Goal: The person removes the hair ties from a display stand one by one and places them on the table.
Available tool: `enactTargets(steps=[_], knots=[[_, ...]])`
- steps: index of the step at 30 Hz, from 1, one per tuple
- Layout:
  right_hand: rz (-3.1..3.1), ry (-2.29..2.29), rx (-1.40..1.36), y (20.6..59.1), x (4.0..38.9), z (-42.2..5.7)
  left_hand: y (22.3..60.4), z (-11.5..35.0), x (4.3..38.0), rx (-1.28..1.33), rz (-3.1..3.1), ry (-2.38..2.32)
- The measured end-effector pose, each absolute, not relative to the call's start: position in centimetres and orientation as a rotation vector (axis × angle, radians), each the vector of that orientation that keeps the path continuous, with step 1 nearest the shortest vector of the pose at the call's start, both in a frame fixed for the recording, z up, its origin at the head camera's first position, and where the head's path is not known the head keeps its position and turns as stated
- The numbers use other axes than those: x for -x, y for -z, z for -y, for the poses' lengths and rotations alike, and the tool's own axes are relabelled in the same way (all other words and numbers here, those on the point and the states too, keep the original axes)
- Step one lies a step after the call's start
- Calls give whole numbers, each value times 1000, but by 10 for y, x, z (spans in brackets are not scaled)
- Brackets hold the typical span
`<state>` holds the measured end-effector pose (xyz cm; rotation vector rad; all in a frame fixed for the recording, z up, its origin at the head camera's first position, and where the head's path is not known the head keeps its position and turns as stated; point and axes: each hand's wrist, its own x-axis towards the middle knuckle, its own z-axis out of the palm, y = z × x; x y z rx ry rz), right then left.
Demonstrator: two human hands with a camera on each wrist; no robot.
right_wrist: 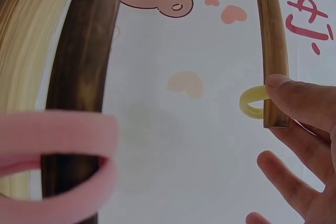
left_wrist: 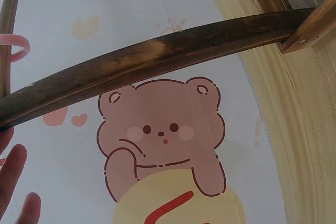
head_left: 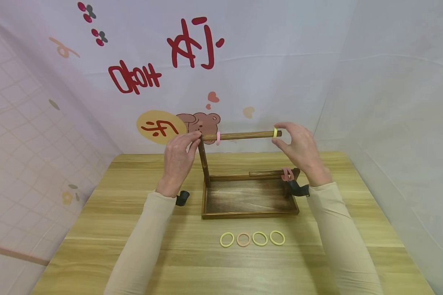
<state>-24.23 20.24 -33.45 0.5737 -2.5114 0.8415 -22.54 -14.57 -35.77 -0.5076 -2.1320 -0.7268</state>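
Note:
A wooden stand (head_left: 204,164) has a post rising at its left and an upper bar (head_left: 247,135) running right from the post's top. My left hand (head_left: 179,157) holds that top corner between thumb and fingers; its grip is mostly out of the left wrist view. At the bar's free end, my right hand (head_left: 299,143) pinches a yellow ring (right_wrist: 252,103), which encircles the bar. A pink ring (head_left: 218,138) hangs on the same bar near the post. Farther down, pink rings (head_left: 287,175) sit around the right end of a lower bar (head_left: 263,173).
The stand's tray-like base (head_left: 249,215) rests on the wooden table (head_left: 162,254). In front of it lie several loose rings in a row, including a yellow ring (head_left: 227,233) and an orange ring (head_left: 243,233). A printed cloth (head_left: 273,61) hangs behind the table.

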Motion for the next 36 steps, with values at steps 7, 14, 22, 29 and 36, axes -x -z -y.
enactTargets(steps=[7,14,22,29,36], knots=[[2530,-840,-560,334,242,-206,358,146,226,517,2125,721],[2538,-847,-550,334,242,-208,358,146,227,519,2125,718],[2537,-843,-547,334,241,-211,358,146,227,511,2132,728],[2517,-836,-556,334,242,-214,357,146,226,510,2141,732],[2520,-829,-549,335,240,-216,357,145,226,512,2137,731]])
